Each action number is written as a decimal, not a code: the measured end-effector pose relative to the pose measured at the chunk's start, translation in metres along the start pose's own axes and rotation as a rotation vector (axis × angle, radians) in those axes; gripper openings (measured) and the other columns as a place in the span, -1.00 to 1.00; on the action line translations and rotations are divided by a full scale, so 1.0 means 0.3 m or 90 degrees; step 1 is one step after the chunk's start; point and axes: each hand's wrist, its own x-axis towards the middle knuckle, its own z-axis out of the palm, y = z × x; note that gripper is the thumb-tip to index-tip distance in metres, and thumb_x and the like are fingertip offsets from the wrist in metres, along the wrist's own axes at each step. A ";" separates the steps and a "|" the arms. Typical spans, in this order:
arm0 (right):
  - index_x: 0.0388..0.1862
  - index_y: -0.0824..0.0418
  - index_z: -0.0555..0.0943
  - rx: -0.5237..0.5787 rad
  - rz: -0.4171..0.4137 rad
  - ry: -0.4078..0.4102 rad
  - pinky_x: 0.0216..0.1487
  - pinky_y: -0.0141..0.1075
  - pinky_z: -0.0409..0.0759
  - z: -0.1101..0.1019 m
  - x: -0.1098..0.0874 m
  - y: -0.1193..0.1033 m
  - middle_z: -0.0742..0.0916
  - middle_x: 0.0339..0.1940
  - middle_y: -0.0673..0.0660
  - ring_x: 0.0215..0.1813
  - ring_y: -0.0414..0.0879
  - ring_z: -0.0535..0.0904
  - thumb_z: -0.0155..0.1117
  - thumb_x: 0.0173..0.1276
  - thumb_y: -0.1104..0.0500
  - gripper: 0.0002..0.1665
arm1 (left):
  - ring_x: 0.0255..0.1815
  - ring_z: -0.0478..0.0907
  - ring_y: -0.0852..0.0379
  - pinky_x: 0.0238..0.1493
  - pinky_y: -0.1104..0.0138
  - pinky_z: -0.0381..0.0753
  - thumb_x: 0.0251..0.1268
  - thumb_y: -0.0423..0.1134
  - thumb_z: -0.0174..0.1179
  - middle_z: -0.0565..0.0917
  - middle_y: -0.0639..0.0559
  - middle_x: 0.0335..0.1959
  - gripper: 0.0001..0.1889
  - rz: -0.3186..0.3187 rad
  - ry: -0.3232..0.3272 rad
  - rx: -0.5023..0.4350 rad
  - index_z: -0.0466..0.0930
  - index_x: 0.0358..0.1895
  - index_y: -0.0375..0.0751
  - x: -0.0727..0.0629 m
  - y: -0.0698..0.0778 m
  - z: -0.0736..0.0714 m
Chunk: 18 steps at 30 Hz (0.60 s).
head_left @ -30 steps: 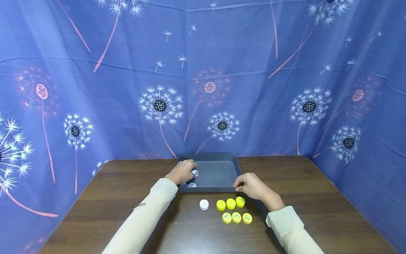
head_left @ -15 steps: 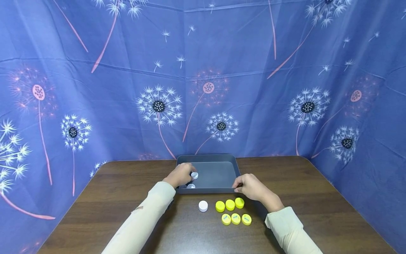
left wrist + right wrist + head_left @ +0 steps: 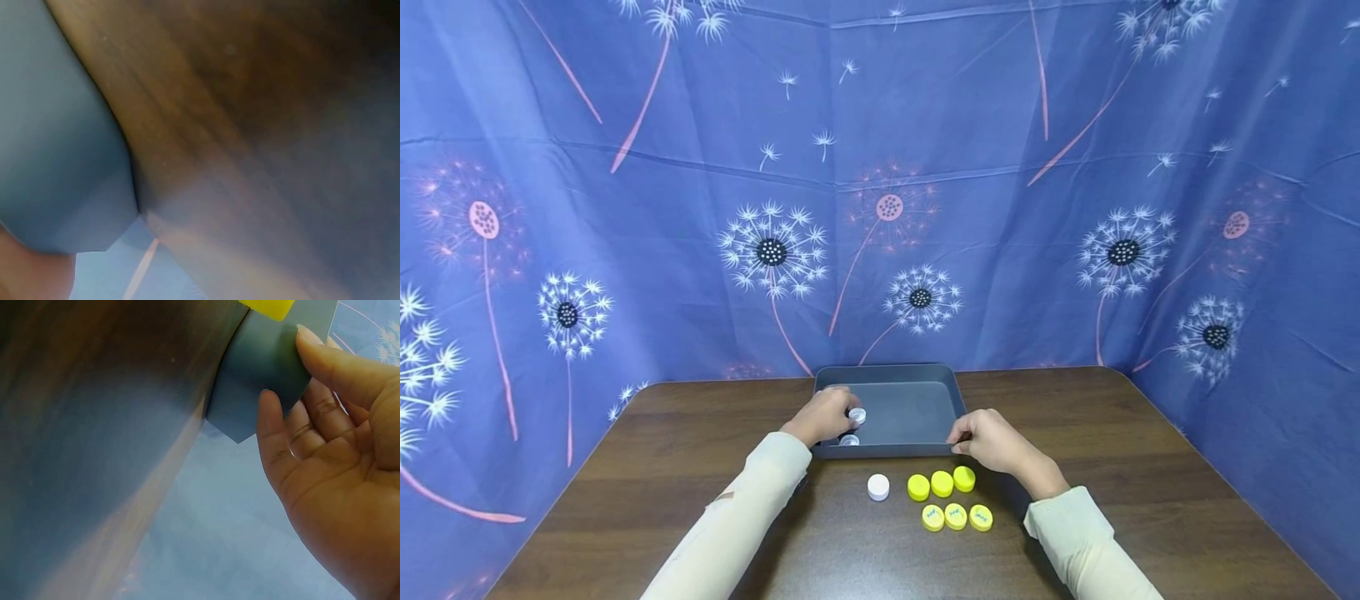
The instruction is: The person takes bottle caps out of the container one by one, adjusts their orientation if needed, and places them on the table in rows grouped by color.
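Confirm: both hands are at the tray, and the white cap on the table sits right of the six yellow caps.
No: in the head view, the white cap sits left of the six yellow caps. The left hand and right hand are indeed at the tray.

Both arms reach forward, the left arm (image 3: 726,517) and right arm (image 3: 1090,542) pale-sleeved to the wrists. The left hand (image 3: 824,415) bends its fingers downward; the right hand (image 3: 994,440) angles inward, thumb extended, little finger raised apart.

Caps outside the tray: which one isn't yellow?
The white cap, at the left end of the farther row; the six yellow caps all lie to its right.
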 end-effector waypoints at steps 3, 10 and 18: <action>-0.38 0.17 0.79 -0.005 -0.002 0.004 -0.28 -0.37 0.60 0.001 0.002 -0.002 0.80 -0.36 0.07 -0.27 -0.16 0.67 0.45 0.16 0.39 -0.87 | -0.12 0.58 0.04 -0.05 0.13 0.55 0.22 -0.33 0.34 0.68 0.00 -0.17 -0.84 -0.002 0.004 0.003 0.75 -0.14 -0.20 -0.003 -0.003 -0.001; -0.40 0.16 0.79 -0.010 0.009 0.007 -0.28 -0.36 0.60 0.007 0.002 -0.002 0.80 -0.38 0.05 -0.27 -0.15 0.67 0.46 0.15 0.39 -0.86 | 0.03 0.60 -0.02 0.08 0.08 0.56 0.23 -0.34 0.30 0.68 -0.06 -0.05 -0.71 -0.011 0.003 0.006 0.70 0.02 -0.24 -0.007 -0.004 0.000; -0.41 0.16 0.78 -0.008 0.017 0.010 -0.31 -0.37 0.60 0.010 0.001 -0.001 0.79 -0.39 -0.01 -0.27 -0.16 0.67 0.47 0.14 0.40 -0.85 | 0.05 0.58 -0.04 0.10 0.06 0.55 0.24 -0.37 0.22 0.67 -0.05 -0.05 -0.73 0.002 0.010 0.025 0.71 0.00 -0.24 -0.009 -0.003 0.004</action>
